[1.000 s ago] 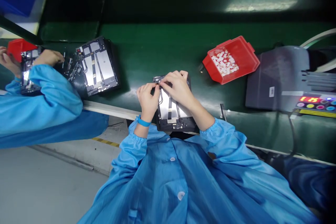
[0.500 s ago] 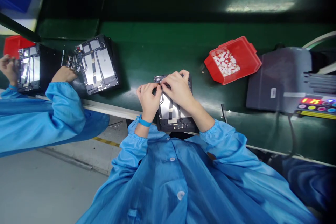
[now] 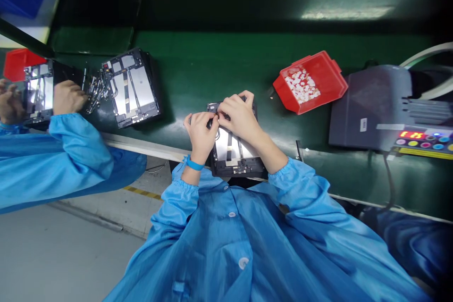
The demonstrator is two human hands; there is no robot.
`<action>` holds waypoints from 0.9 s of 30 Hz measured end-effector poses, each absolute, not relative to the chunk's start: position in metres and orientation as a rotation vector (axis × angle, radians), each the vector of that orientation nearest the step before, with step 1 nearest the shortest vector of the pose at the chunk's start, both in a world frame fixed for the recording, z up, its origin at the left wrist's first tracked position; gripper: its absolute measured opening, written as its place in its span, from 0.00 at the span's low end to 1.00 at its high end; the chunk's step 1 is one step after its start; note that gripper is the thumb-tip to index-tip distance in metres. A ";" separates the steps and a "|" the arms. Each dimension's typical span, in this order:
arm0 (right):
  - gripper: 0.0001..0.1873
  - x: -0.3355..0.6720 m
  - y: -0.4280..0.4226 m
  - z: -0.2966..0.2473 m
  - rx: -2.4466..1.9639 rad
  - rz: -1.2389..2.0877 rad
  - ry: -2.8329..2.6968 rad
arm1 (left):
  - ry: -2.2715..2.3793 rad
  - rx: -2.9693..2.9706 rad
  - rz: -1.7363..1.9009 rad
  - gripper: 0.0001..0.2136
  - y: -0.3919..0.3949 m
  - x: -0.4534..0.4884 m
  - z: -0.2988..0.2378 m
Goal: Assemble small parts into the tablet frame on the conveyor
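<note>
Left hand and right hand: fingertips nearly pinched together over the flat black rectangular device with silver metal panel, at the near edge of the green tabletop; any held part is indiscernible. Probably light, stiff, fragile inside: grip its outer edges.

A flat, black, rectangular tablet-like device lies opened, its inside facing up, slightly askew at the near edge of the green tabletop. A shiny silver-coloured panel fills its middle, crossed lengthwise by narrow dark strips. Small components dot the black lower end, and the upper part is largely hidden.
</note>
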State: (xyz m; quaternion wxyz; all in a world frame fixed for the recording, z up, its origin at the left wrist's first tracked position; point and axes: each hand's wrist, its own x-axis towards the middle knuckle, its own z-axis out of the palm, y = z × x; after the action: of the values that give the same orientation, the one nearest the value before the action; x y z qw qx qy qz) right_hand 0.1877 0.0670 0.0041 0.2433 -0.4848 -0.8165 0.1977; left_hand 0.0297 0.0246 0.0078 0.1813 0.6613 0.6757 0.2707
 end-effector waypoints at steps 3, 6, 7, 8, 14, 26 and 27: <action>0.12 0.208 0.072 0.012 -1.414 0.455 -2.190 | 1.931 1.830 0.784 0.09 0.027 0.030 0.006; 0.16 0.258 0.086 0.019 -1.744 0.227 -2.029 | 1.941 1.801 0.814 0.09 0.029 0.030 0.005; 0.20 0.277 0.091 0.021 -1.895 0.147 -1.956 | 1.941 1.795 0.824 0.09 0.030 0.030 0.005; 0.24 0.296 0.096 0.022 -2.047 0.078 -1.881 | 1.940 1.791 0.833 0.09 0.030 0.031 0.005; 0.21 0.315 0.088 0.022 -2.080 -0.058 -1.810 | 1.934 1.801 0.855 0.09 0.031 0.031 0.005; 0.13 0.180 0.066 -0.005 -1.379 0.807 -1.902 | 1.782 1.949 0.758 0.02 0.035 0.017 0.008; 0.14 0.180 0.066 -0.005 -1.380 0.807 -1.904 | 1.765 1.970 0.754 0.03 0.036 0.016 0.008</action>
State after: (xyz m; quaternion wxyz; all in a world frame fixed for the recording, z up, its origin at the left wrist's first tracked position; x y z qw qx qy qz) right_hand 0.1802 0.0659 -0.0055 0.3219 -0.5257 -0.7249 0.3075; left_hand 0.0155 0.0360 0.0082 0.1944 0.7026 0.6294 0.2690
